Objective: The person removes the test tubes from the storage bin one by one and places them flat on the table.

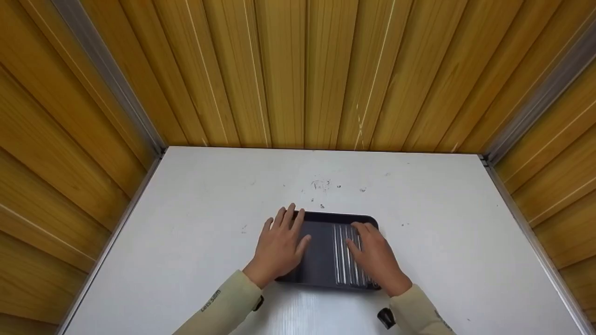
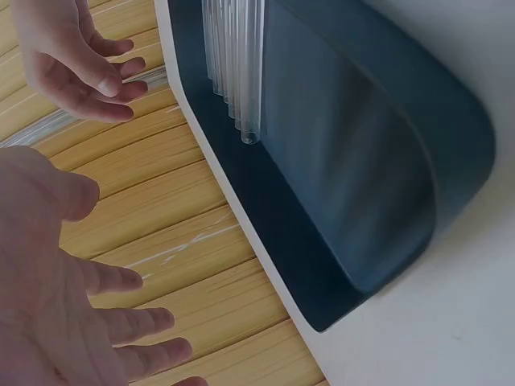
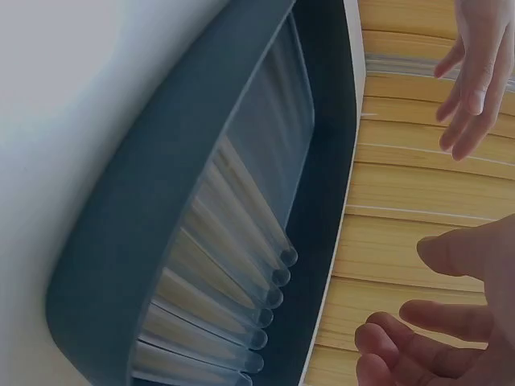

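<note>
A dark rectangular tray (image 1: 321, 251) lies on the white table, and several clear glass test tubes (image 1: 344, 256) lie side by side in its right part. In the right wrist view the rounded ends of the test tubes (image 3: 241, 265) line up near one wall of the tray (image 3: 105, 273). My left hand (image 1: 281, 246), fingers spread, is over the tray's left side and holds nothing. Above the tubes at the tray's right side is my right hand (image 1: 375, 253), its fingers loosely bent and nothing in them. Both hands appear above the tray rim in the wrist views.
The white table (image 1: 209, 200) carries small dark marks behind the tray. Wood-patterned panels (image 1: 279, 74) wall in the back and both sides, with metal posts at the corners. A dark wrist device (image 1: 386, 318) shows by the right sleeve.
</note>
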### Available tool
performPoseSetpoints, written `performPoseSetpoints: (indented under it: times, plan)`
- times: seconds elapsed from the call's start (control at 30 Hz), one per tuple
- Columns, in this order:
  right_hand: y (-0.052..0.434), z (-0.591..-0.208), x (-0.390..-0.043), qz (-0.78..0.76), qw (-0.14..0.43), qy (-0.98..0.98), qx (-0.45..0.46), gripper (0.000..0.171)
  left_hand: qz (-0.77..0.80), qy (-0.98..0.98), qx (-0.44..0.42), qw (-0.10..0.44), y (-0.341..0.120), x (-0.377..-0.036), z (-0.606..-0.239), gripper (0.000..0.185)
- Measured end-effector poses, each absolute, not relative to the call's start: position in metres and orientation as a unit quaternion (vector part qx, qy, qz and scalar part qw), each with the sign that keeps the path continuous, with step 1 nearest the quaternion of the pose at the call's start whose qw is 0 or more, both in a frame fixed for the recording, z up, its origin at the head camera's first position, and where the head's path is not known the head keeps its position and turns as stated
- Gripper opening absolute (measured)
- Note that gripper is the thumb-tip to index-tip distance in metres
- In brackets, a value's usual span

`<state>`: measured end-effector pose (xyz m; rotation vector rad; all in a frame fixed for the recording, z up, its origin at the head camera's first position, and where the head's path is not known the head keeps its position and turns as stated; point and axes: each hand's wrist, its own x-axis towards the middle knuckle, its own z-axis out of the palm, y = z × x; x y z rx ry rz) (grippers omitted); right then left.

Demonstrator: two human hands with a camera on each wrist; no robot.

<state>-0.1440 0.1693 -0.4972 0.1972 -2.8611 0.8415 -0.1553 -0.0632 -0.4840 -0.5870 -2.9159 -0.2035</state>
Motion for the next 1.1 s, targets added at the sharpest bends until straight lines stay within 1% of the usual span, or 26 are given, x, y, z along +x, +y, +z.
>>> performPoseSetpoints:
  times: [0.13, 0.33, 0.5, 0.67, 1.1]
  plan:
    - [0.167, -0.502, -0.144, 0.283, 0.068, -0.954, 0.066, 0.046, -0.074, -0.976, -0.186, 0.079, -0.064, -0.154, -0.487, 0.062]
    - [0.163, -0.507, -0.144, 0.287, 0.077, -0.952, 0.07, 0.043, -0.078, -0.977, -0.179, 0.09, -0.068, -0.153, -0.491, 0.061]
    - [0.16, -0.509, -0.144, 0.304, 0.057, -0.949, 0.062, 0.043, -0.069, -0.977, -0.172, 0.106, -0.071, -0.151, -0.492, 0.062]
    - [0.159, -0.512, -0.145, 0.313, 0.048, -0.946, 0.061, 0.046, -0.078, -0.978, -0.164, 0.103, -0.072, -0.152, -0.497, 0.062]
    - [0.156, -0.526, -0.145, 0.302, 0.062, -0.948, 0.078, 0.04, -0.076, -0.98, -0.145, 0.114, -0.076, -0.151, -0.511, 0.06]
